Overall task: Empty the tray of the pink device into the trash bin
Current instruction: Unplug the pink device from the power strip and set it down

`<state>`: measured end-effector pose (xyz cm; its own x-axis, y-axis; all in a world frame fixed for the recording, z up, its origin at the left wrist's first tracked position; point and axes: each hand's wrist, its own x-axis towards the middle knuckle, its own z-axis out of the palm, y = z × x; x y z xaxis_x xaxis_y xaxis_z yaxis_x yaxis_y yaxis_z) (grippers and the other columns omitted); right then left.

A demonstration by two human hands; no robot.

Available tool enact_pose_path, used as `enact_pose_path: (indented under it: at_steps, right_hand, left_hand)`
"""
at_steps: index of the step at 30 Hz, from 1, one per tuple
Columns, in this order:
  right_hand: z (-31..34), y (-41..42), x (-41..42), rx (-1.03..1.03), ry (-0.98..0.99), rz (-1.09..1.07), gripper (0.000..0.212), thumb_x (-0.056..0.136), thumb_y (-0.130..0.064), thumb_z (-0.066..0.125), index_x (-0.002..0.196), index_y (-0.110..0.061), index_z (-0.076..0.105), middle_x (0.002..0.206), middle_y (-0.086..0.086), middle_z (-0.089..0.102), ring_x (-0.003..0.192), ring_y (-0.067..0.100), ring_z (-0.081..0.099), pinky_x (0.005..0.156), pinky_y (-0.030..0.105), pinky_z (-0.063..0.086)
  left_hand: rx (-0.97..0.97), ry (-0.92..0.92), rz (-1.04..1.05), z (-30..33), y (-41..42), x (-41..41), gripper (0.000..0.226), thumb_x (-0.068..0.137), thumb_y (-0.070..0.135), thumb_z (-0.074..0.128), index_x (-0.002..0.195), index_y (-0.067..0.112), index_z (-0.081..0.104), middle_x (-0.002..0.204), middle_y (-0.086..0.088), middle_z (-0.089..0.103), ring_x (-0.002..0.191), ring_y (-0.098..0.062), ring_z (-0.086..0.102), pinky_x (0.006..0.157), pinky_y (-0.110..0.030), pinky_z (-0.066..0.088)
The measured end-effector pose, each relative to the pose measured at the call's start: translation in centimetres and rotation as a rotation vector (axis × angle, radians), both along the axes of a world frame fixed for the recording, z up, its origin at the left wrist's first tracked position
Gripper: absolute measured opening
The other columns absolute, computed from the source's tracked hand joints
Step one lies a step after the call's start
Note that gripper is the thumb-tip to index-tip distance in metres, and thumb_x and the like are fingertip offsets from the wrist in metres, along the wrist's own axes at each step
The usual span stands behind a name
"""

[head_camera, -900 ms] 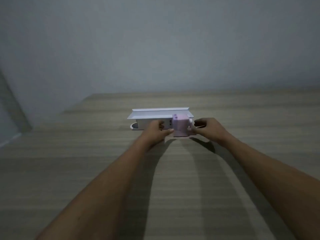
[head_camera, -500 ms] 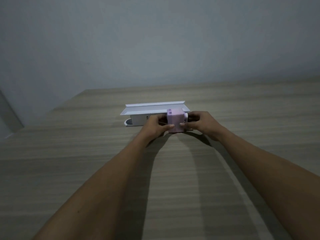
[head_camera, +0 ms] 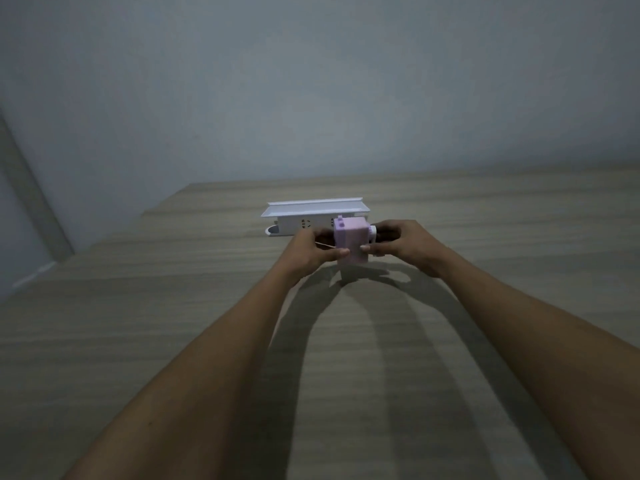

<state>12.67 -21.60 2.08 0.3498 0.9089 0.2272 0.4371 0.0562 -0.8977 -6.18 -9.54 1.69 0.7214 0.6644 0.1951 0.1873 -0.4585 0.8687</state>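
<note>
In the head view, the pink device point(head_camera: 351, 241) sits just above the middle of the frame, held between both hands and lifted off the wooden bench point(head_camera: 173, 323), with its shadow on the wood directly beneath it. It is a small boxy block with a short tab sticking up at its upper left corner and a pale round knob on its right side. The left hand point(head_camera: 308, 252) closes on the device's left face, thumb tip pressed to the lower front edge, and a thin pale strip shows between that hand and the device. The right hand point(head_camera: 403, 242) closes on the right side, thumb tip on the lower front edge opposite the other thumb, its fingers point(head_camera: 384, 233) curled around the area of the knob; both hands are gripping the device. Whether the tray is still inside the device cannot be told from this angle. Just behind the device, toward the upper middle of the frame, a white box point(head_camera: 304, 225) stands on the bench with a long flat lid-like top point(head_camera: 315, 206) overhanging it; round marks show on its front face, and a small rounded piece juts out at its lower left end. Both bare forearms run up from the lower corners of the frame to the centre, throwing curved shadows on the bench. A plain grey wall point(head_camera: 311, 81) fills the upper half.
</note>
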Motion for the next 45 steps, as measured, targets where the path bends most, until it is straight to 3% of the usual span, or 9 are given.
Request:
enact_pose_path:
  at_steps: [3,9,14,16,20,25,30,37,45]
  right_hand:
    - [0.2,-2.8,-1.9,0.004,-0.035,0.004,0.045,0.078,-0.003,0.084,0.121,0.001,0.070,0.114,0.023,0.074,0.088,0.021,0.069,0.078,0.025,0.059]
    - [-1.3,-6.0,-5.3,0.010,0.033,0.050,0.043,0.080,0.004,0.080,0.121,0.001,0.069,0.114,0.022,0.074,0.098,0.027,0.068,0.094,0.042,0.056]
    - [-2.8,-7.1,-6.3,-0.008,0.038,0.041,0.045,0.080,0.002,0.081,0.123,0.005,0.068,0.117,0.025,0.073,0.097,0.026,0.070,0.092,0.039,0.060]
    - [-3.3,-7.3,-6.5,-0.011,0.043,0.051,0.047,0.080,0.002,0.081,0.124,0.004,0.067,0.118,0.024,0.073,0.099,0.026,0.071,0.089,0.035,0.060]
    - [-3.9,-7.3,-6.3,-0.008,0.082,0.072,0.048,0.081,0.001,0.080,0.127,0.003,0.065,0.119,0.022,0.073,0.111,0.037,0.071,0.097,0.046,0.058]
    - [-4.2,-7.1,-6.2,-0.066,0.004,0.090,0.057,0.080,-0.010,0.084,0.134,-0.007,0.064,0.127,0.011,0.071,0.119,0.030,0.067,0.107,0.048,0.050]
    - [-4.6,-6.9,-6.2,-0.049,0.020,0.090,0.055,0.081,-0.005,0.082,0.133,-0.006,0.063,0.126,0.012,0.071,0.117,0.029,0.069,0.102,0.039,0.055]
    - [-4.7,-6.9,-6.0,-0.051,-0.002,0.082,0.051,0.081,-0.007,0.083,0.129,-0.006,0.065,0.124,0.011,0.072,0.113,0.025,0.071,0.094,0.030,0.057]
    - [-4.2,-7.4,-6.1,-0.109,-0.026,0.061,0.060,0.076,-0.012,0.088,0.131,-0.011,0.064,0.123,0.006,0.073,0.115,0.023,0.070,0.104,0.038,0.052]
  left_hand:
    - [0.013,-0.014,-0.004,0.0,-2.8,-2.2,0.049,0.085,0.009,0.079,0.132,0.004,0.066,0.118,-0.009,0.074,0.104,-0.019,0.070,0.078,-0.018,0.056]
    - [0.009,0.006,0.021,-1.0,-6.6,-5.8,0.053,0.084,0.011,0.079,0.133,-0.001,0.063,0.124,-0.014,0.071,0.112,-0.025,0.068,0.095,-0.033,0.057]
    - [-0.012,-0.009,0.028,-2.1,-8.0,-7.3,0.050,0.084,0.009,0.080,0.130,-0.001,0.064,0.119,-0.014,0.072,0.102,-0.023,0.070,0.083,-0.023,0.058]
    - [-0.037,-0.013,0.036,-2.6,-8.4,-7.5,0.049,0.084,0.010,0.080,0.129,0.000,0.065,0.116,-0.014,0.073,0.101,-0.024,0.070,0.085,-0.031,0.059]
    - [-0.064,-0.021,0.047,-3.2,-8.4,-7.5,0.050,0.085,0.014,0.080,0.131,0.003,0.065,0.113,-0.011,0.074,0.098,-0.022,0.067,0.092,-0.047,0.056]
    - [-0.113,0.026,0.005,-3.5,-7.7,-7.6,0.067,0.078,0.015,0.086,0.137,0.007,0.056,0.122,-0.006,0.071,0.112,-0.022,0.069,0.097,-0.041,0.057]
    - [-0.139,-0.007,-0.009,-3.9,-7.2,-7.5,0.066,0.076,0.004,0.086,0.133,0.002,0.053,0.109,-0.002,0.070,0.095,-0.009,0.069,0.068,-0.011,0.056]
    - [-0.163,-0.028,0.005,-4.4,-6.5,-8.0,0.071,0.076,-0.001,0.084,0.137,-0.002,0.049,0.124,-0.014,0.067,0.100,-0.015,0.067,0.078,-0.017,0.059]
    - [-0.172,-0.051,0.077,-4.4,-5.7,-12.0,0.069,0.078,-0.005,0.082,0.138,-0.005,0.048,0.129,-0.021,0.064,0.100,-0.018,0.067,0.075,-0.016,0.060]
